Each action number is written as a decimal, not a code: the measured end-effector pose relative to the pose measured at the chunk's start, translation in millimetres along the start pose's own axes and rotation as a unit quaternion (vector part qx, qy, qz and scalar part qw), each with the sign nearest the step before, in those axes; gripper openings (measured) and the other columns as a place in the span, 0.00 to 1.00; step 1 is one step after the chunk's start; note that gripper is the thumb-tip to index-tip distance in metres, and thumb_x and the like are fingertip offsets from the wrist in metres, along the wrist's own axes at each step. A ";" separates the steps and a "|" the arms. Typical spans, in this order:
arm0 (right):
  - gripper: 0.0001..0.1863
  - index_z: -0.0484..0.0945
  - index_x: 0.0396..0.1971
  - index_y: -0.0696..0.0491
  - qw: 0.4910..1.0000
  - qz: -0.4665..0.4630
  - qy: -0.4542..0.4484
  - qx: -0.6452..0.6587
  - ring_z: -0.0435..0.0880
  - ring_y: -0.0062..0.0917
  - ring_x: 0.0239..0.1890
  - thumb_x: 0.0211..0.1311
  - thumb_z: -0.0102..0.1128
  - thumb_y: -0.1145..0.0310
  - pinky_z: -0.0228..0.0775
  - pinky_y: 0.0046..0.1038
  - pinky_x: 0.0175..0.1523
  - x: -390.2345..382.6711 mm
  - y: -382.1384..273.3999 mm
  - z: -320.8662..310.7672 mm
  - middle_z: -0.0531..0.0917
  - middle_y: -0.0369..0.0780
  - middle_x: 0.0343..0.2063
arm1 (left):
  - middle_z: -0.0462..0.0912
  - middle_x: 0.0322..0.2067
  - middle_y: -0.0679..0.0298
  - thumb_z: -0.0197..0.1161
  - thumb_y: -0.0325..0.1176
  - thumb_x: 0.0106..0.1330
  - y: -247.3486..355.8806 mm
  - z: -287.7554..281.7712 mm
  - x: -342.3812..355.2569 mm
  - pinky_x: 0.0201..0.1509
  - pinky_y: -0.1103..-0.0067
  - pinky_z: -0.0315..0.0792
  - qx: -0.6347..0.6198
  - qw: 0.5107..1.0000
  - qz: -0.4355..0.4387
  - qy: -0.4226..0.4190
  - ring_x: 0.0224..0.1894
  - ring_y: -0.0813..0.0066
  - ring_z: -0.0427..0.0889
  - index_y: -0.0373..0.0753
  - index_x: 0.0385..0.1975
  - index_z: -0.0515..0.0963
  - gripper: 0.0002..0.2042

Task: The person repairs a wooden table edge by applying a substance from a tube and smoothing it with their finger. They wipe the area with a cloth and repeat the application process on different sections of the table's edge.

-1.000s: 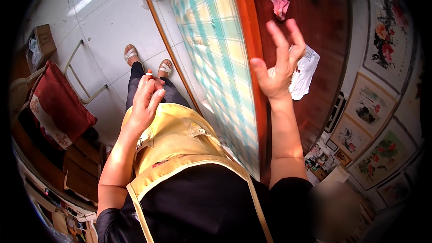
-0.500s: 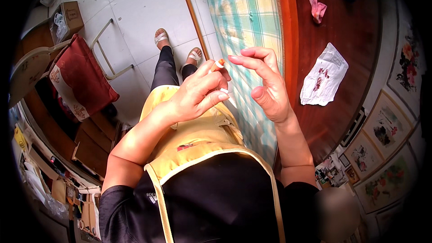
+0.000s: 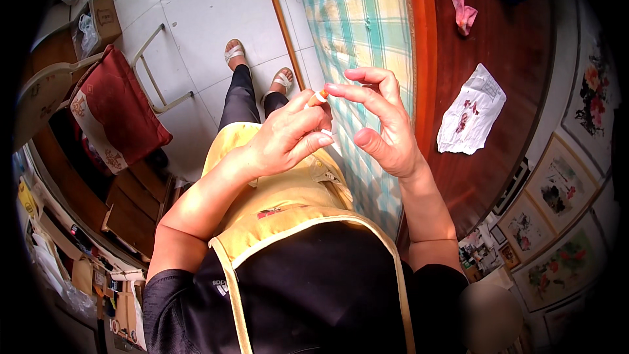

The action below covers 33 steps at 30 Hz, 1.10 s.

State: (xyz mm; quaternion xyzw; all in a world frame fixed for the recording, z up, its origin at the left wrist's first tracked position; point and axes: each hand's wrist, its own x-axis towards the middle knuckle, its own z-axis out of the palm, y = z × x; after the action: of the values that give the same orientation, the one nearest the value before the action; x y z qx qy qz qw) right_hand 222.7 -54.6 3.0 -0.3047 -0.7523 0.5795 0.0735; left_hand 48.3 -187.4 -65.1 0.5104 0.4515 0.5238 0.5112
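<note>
Orange-tipped stick [image 3: 318,98] sits pinched at my left hand's [image 3: 285,141] fingertips, right hand [image 3: 383,128] at three o'clock, its fingertips meeting the tip, palm open, above the checked cloth [image 3: 360,26] on the worktop [image 3: 504,39].

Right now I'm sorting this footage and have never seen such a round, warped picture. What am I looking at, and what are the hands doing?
A wide fisheye camera worn on a person's head looks down their body, so straight edges bend. The left hand pinches a small orange-and-white object at its fingertips; what it is, I cannot tell. The right hand is raised beside it, fingertips at the object. On the dark wooden table lie a white paper with red marks and a pink cloth. A checked cloth hangs at its edge.
</note>
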 end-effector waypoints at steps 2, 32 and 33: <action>0.38 0.82 0.57 0.51 1.000 -0.002 -0.002 -0.003 0.65 0.39 0.63 0.61 0.60 0.33 0.56 0.41 0.70 -0.2 0.2 0.2 0.69 0.47 0.56 | 0.74 0.38 0.57 0.64 0.34 0.69 -0.5 0.3 -1.1 0.47 0.68 0.72 0.002 1.000 0.001 0.001 0.43 0.58 0.73 0.36 0.36 0.75 0.08; 0.29 0.80 0.61 0.40 0.861 -0.041 0.280 -0.423 0.59 0.41 0.65 0.61 0.65 0.45 0.49 0.43 0.71 6.6 49.9 -67.8 0.62 0.46 0.67 | 0.73 0.39 0.54 0.58 0.30 0.72 -14.8 -6.9 -23.3 0.59 0.70 0.64 0.034 0.993 -0.114 0.026 0.48 0.60 0.72 0.36 0.32 0.71 0.07; 0.29 0.80 0.61 0.39 0.863 -0.041 0.282 -0.417 0.59 0.42 0.66 0.62 0.65 0.44 0.49 0.44 0.71 6.7 51.3 -68.5 0.62 0.46 0.67 | 0.73 0.39 0.54 0.58 0.30 0.72 -14.7 -7.2 -23.1 0.59 0.70 0.64 0.036 0.993 -0.113 0.026 0.48 0.60 0.72 0.36 0.32 0.71 0.07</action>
State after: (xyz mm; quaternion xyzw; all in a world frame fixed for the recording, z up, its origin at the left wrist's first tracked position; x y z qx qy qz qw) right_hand 268.2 13.1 -23.9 -0.4258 -0.8829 0.0977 0.1721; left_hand 41.2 -209.1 -81.9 0.4600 0.5380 0.4592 0.5368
